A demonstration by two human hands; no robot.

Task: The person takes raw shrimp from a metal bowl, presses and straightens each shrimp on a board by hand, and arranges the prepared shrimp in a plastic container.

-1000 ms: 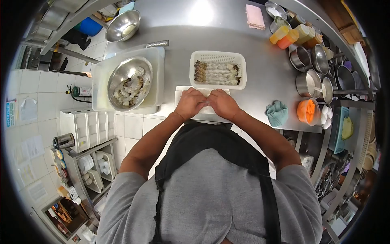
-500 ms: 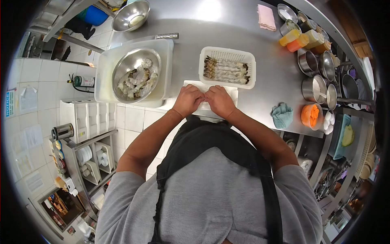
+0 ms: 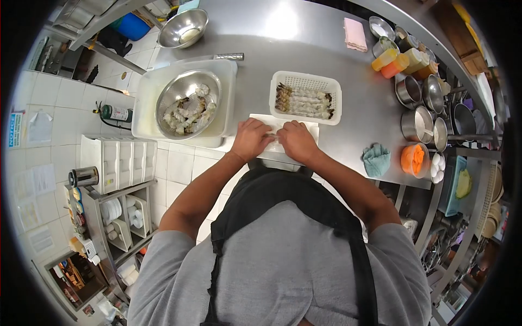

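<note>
My left hand [image 3: 252,138] and my right hand [image 3: 297,141] meet low over a white cutting board [image 3: 311,129]. Their fingers are closed around a small greyish shrimp [image 3: 273,136], mostly hidden by the fingertips. Just beyond the board, a white perforated basket [image 3: 338,100] holds a row of straightened shrimp [image 3: 304,101] with dark tails. On the left, a steel bowl [image 3: 185,81] with loose peeled shrimp [image 3: 187,115] sits tilted in a translucent plastic tub [image 3: 142,111].
A knife handle [image 3: 229,56] lies behind the tub, near another steel bowl [image 3: 184,28]. Rightward are a green cloth [image 3: 376,160], a container of orange food [image 3: 414,160], steel pots [image 3: 417,125] and squeeze bottles [image 3: 395,65]. A pink cloth [image 3: 355,34] lies at the back.
My hands have moved slightly apart, the left one spreading its fingers a little, and the shrimp between them shows more. The view has shifted slightly; the basket and bowls stay in place.
</note>
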